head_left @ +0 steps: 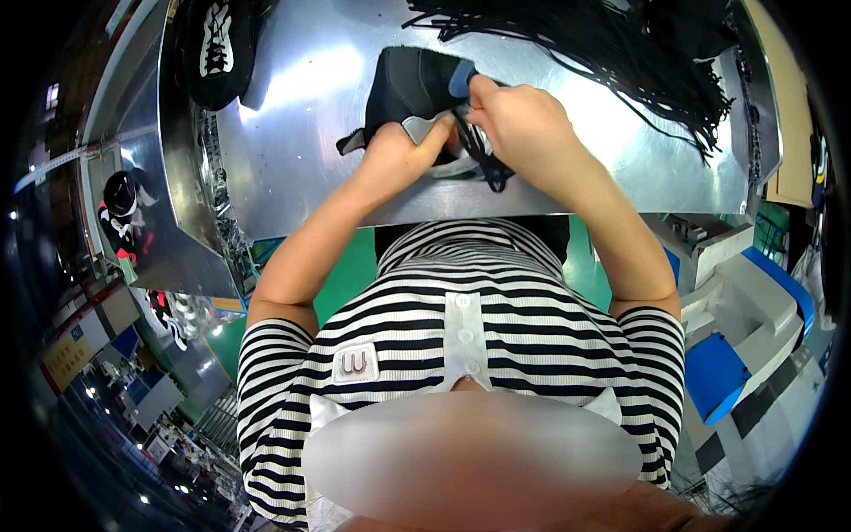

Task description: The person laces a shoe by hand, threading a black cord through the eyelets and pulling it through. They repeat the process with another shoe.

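A black shoe upper (409, 82) with grey and blue parts lies tilted on the metal table in front of me. My left hand (397, 160) is closed on its near left edge, the thumb pressed against a grey part. My right hand (532, 129) is closed at the upper's right side, fingertips bunched beside the blue part. From there a black shoelace (487, 158) hangs in loops toward the table's near edge. The fingers hide exactly where the lace meets the upper.
A heap of black laces (620, 66) spreads over the far right of the metal table (301, 142). At the far left sits a black shoe piece (213, 49) with white lacing. Beyond the table's right end stands a grey-and-blue object (736, 310); shoe parts (124, 208) lie off to the left.
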{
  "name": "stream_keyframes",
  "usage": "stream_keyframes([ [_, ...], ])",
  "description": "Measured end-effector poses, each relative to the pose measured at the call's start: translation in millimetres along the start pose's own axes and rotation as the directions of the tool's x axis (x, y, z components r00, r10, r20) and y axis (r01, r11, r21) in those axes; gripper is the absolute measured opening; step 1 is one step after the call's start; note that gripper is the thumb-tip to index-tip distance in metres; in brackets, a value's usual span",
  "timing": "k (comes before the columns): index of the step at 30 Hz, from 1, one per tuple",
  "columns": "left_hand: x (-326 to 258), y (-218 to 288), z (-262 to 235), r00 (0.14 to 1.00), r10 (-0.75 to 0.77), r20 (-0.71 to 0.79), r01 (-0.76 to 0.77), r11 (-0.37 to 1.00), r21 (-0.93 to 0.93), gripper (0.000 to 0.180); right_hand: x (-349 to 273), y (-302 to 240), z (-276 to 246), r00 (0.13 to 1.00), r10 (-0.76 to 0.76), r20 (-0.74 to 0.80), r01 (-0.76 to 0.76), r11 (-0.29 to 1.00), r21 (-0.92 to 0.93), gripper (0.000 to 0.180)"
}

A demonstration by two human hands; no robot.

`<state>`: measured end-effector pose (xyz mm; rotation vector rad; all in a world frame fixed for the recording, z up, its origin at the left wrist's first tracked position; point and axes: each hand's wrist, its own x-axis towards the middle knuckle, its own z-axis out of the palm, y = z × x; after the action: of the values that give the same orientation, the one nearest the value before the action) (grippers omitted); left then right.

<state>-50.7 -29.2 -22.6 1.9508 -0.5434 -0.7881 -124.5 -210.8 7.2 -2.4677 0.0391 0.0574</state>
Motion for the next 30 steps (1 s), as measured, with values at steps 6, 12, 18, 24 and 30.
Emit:
stream_keyframes([
  [6,8.5,-4.6,-7.0,0.970,-0.147,0.192,0.224,0.846,-0.484,0.026,-9.2,15.1,7.8,0.999,0.044,-0.021,-0.038,0.975,0.218,0.016],
  [12,-0.2,8.0,0.4,0.992,-0.054,0.118,0.088,0.950,-0.301,0.027,-7.4,8.9,4.2,1.000,-0.011,-0.028,0.012,1.000,0.024,0.015],
  [18,2.9,-1.2,9.8,0.994,0.002,0.111,0.009,0.995,-0.099,0.030,-12.9,15.4,28.1,0.977,-0.060,-0.205,0.071,0.996,0.047,0.014],
  [24,21.6,4.5,-11.4,0.964,-0.198,0.180,0.242,0.930,-0.277,0.019,-3.7,22.1,-0.1,0.962,0.189,-0.195,-0.108,0.925,0.365,0.020],
  [30,21.9,11.1,3.0,0.998,0.038,-0.056,-0.039,0.999,-0.016,0.025,17.7,34.9,44.1,0.939,0.260,-0.223,-0.081,0.801,0.594,0.024],
])
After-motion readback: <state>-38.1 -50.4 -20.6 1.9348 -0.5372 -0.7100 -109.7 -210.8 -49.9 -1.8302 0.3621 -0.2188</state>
